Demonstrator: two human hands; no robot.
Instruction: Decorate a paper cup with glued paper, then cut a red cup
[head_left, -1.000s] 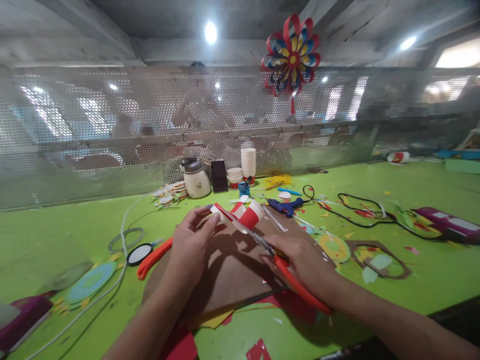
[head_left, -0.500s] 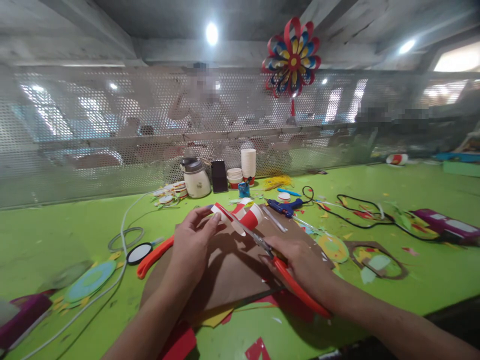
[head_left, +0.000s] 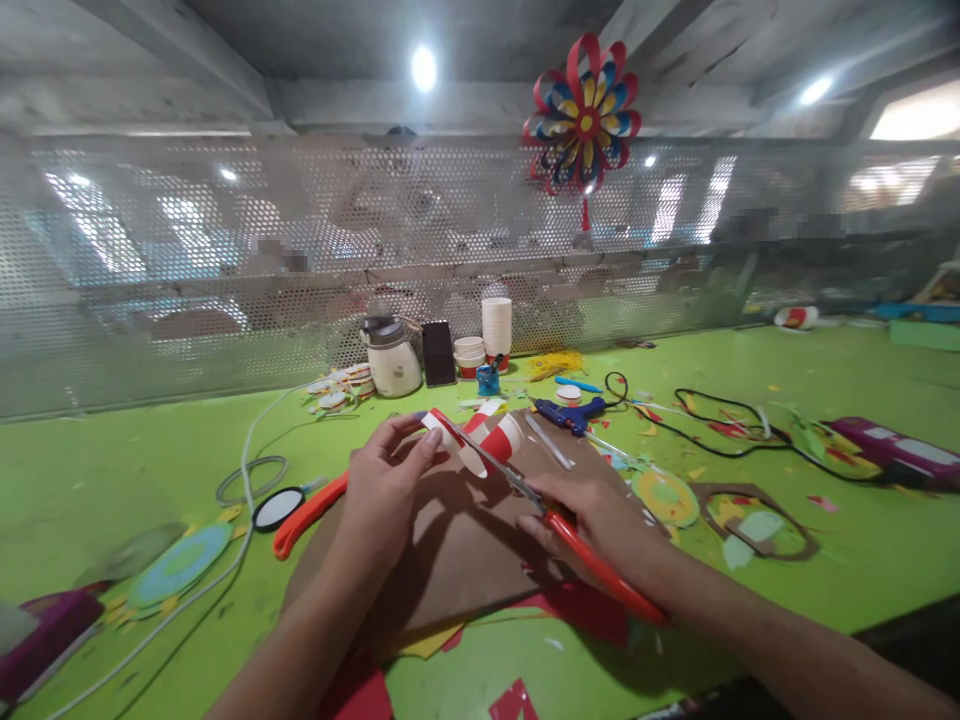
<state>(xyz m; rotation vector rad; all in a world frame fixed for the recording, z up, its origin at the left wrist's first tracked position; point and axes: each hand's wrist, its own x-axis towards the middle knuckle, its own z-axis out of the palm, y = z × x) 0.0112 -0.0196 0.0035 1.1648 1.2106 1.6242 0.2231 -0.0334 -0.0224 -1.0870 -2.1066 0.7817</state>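
Observation:
My left hand (head_left: 394, 462) is closed, pinching one end of a cut red-and-white paper cup (head_left: 500, 440) between thumb and fingers. Strips of the cup curl outward over the brown cardboard (head_left: 442, 570). My right hand (head_left: 604, 515) grips scissors (head_left: 592, 558) with red-orange handles, their blades lying along the cup's strip between both hands. The handles are close together. Beside my left wrist lies an orange-handled tool (head_left: 309, 515), its far part hidden by my arm.
A blue glue gun (head_left: 570, 412) and a silver-grey stick (head_left: 550, 442) lie beyond my right hand. At the back stand a kettle (head_left: 393, 362), a dark phone (head_left: 439, 353) and stacked paper cups (head_left: 496, 328). Paper scraps and cords litter the green table (head_left: 750, 380).
The scissors' handles have come together and the blades have closed across the cup strip. My left hand has stayed almost still.

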